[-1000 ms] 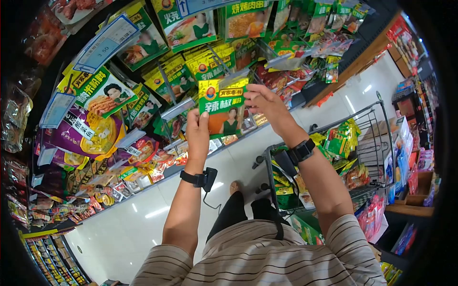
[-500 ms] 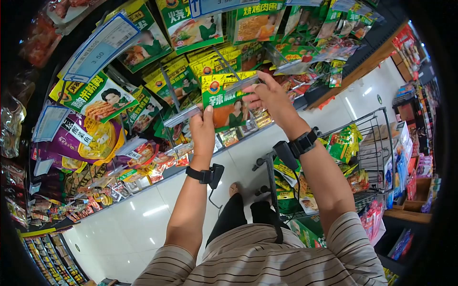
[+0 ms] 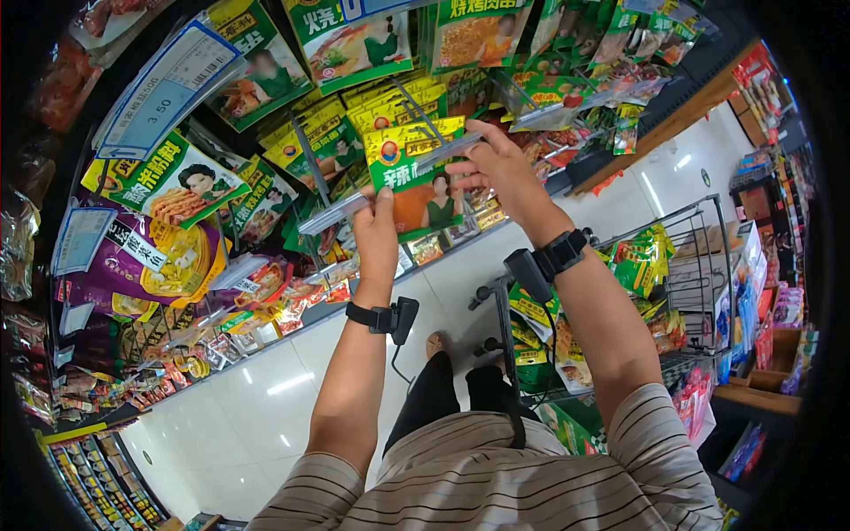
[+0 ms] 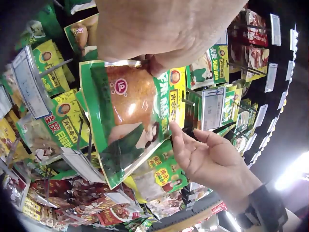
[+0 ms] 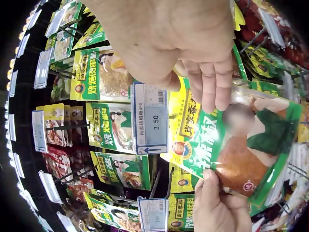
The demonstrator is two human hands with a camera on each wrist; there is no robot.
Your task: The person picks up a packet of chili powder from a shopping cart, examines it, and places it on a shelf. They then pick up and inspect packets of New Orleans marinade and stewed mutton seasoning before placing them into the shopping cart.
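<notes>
As seen from the head view, a green-and-yellow seasoning packet (image 3: 414,181) is held up against the hanging display rack (image 3: 266,177). Left hand (image 3: 375,228) — arm raised, lower edge of the packet pinched. Right hand (image 3: 498,164) — arm raised and bent, top corner gripped beside a peg's price tag (image 3: 449,150); shopping cart (image 3: 682,283) noted at right.

Left wrist view: packet (image 4: 128,125) is pinched at its edge under the palm; right hand (image 4: 212,157) is seen beyond it.

Right wrist view: packet (image 5: 227,145) is clasped by curled fingers (image 5: 212,92) at its upper edge, with left hand (image 5: 219,205) pinching it from below and a 3.50 price tag (image 5: 150,118) alongside.
</notes>
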